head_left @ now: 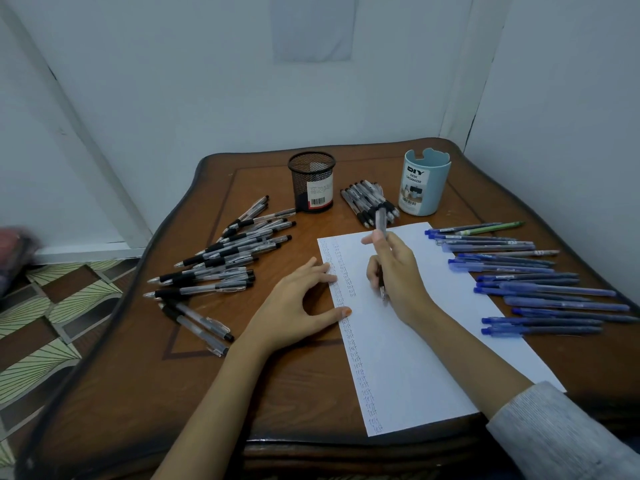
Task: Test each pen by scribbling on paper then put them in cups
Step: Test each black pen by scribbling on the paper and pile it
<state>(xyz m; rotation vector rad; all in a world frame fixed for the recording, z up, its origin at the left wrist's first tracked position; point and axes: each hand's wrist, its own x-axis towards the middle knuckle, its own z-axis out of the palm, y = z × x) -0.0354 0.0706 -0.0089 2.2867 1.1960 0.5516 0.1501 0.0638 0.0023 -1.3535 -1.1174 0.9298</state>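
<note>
A white sheet of paper (419,341) lies on the wooden table (270,403), with columns of small scribbled words down its left side. My right hand (398,271) grips a pen (381,220) with its tip down on the paper. My left hand (298,303) rests flat on the paper's left edge, fingers spread. A black mesh cup (311,181) and a light blue cup (426,183) labelled desk organizer stand at the back. Several black pens (221,265) lie to the left, more black pens (367,199) between the cups, and several blue pens (540,289) to the right.
A green pen (491,228) lies at the far end of the blue row. White walls close in behind and on the right. A patterned floor (52,323) shows beyond the table's left edge.
</note>
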